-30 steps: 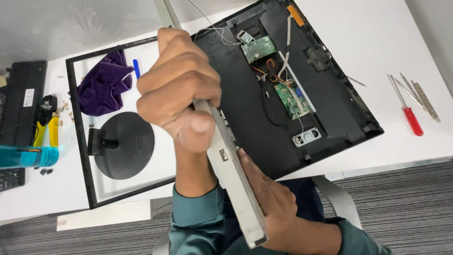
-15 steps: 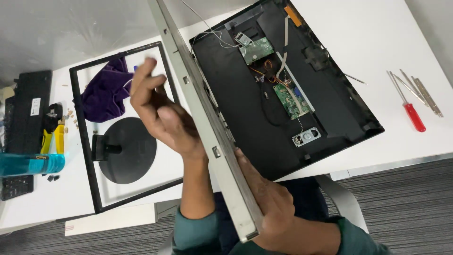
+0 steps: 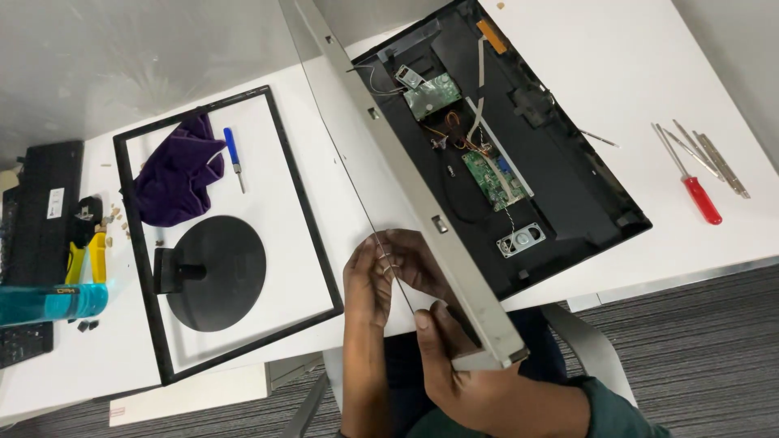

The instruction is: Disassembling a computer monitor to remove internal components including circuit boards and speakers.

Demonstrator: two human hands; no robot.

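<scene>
Your left hand (image 3: 375, 276) lies flat with fingers together against the pale sheet side of the display panel (image 3: 389, 174), which stands on edge over the near edge of the table (image 3: 714, 49). Your right hand (image 3: 475, 381) grips the panel's metal corner. Just beyond, the open black back cover (image 3: 584, 174) holds green circuit boards (image 3: 491, 174), wires and a small speaker (image 3: 521, 240).

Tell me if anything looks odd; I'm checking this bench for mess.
Small pale crumbs lie scattered on the white table beside the yellow-handled pliers. The black monitor back shell lies open, with green circuit boards and loose wires exposed.
</scene>
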